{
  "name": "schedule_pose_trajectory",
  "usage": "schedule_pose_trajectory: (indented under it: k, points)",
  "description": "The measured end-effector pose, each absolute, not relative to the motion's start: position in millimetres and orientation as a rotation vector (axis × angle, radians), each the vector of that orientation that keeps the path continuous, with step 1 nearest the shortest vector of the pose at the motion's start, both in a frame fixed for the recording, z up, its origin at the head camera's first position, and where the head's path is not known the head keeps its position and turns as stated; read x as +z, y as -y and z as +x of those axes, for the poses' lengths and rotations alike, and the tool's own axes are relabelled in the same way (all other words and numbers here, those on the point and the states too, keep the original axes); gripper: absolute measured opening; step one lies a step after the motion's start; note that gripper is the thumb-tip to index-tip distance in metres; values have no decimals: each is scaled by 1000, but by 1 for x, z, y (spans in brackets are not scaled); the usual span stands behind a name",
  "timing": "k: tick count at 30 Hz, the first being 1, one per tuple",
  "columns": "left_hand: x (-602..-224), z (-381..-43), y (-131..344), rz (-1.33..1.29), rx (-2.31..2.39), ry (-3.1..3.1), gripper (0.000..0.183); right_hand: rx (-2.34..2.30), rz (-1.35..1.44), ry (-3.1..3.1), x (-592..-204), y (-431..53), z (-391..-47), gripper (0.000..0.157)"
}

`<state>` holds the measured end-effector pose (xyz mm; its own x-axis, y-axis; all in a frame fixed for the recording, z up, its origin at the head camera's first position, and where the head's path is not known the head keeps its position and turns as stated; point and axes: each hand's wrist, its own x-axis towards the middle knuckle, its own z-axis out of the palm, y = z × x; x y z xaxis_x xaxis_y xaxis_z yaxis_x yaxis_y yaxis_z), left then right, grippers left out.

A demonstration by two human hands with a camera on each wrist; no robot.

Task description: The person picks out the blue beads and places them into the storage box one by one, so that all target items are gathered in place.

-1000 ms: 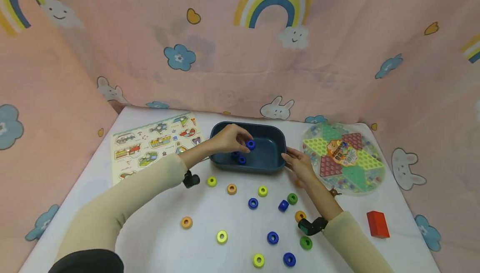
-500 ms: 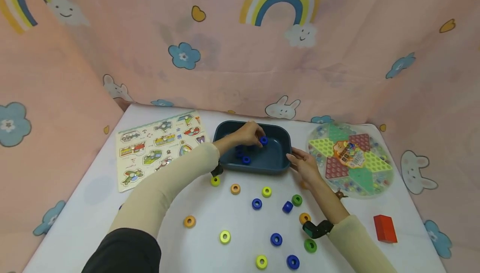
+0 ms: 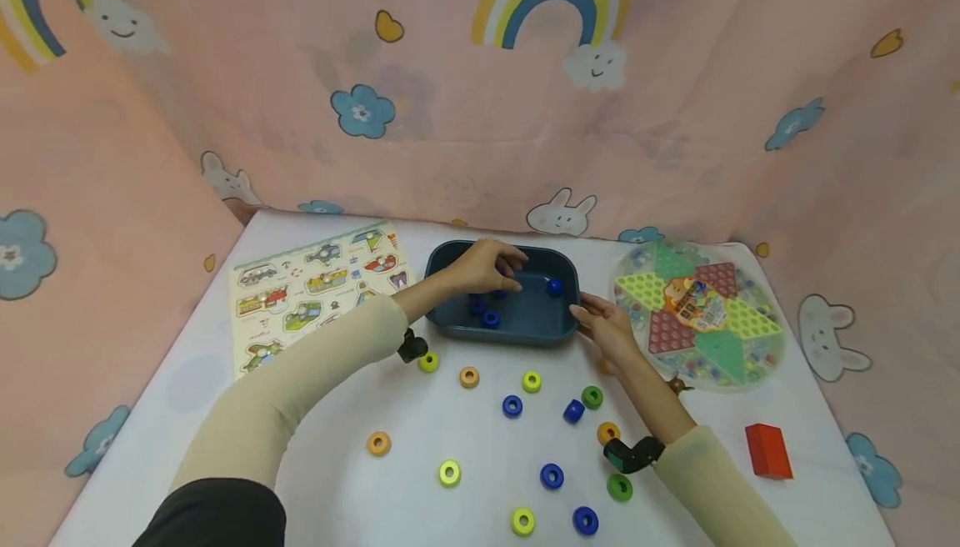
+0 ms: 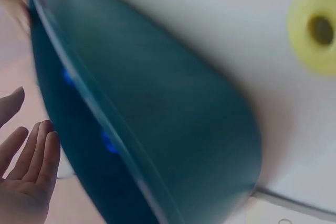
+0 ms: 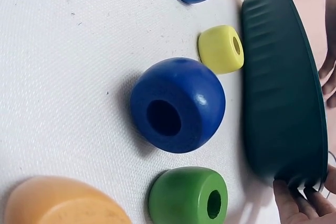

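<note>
Left hand loosely spread above dark tray; right hand, fingers extended, touching tray's end.

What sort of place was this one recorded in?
Probably a small play area, perhaps staged for filming: a pink backdrop printed with rainbows and bunnies surrounds a white-covered table, which holds a puzzle board with vehicle pictures and colored beads around a dark tray.

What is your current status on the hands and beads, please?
Left hand empty over dark tray; right hand touching tray's right end. Blue beads inside, loose beads in front. Nothing visibly in left hand's way.
</note>
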<state>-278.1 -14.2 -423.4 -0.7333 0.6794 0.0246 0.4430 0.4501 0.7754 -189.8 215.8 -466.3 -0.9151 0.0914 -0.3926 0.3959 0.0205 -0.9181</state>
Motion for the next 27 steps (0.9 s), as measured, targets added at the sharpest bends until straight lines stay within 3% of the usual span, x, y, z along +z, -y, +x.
schedule_pose_trajectory:
  k: [14, 21, 27]
  points:
    - [-435, -176, 42, 1146, 1365, -2044, 37, -1990, 509, -2084, -466, -216, -191, 48]
    - [-473, -156, 37, 1038, 1199, -2084, 46, -1967, 543, -2101, -464, -216, -191, 48]
    - [-487, -148, 30, 1103, 1194, -2073, 37, -1977, 546, -2088, -466, -214, -191, 48]
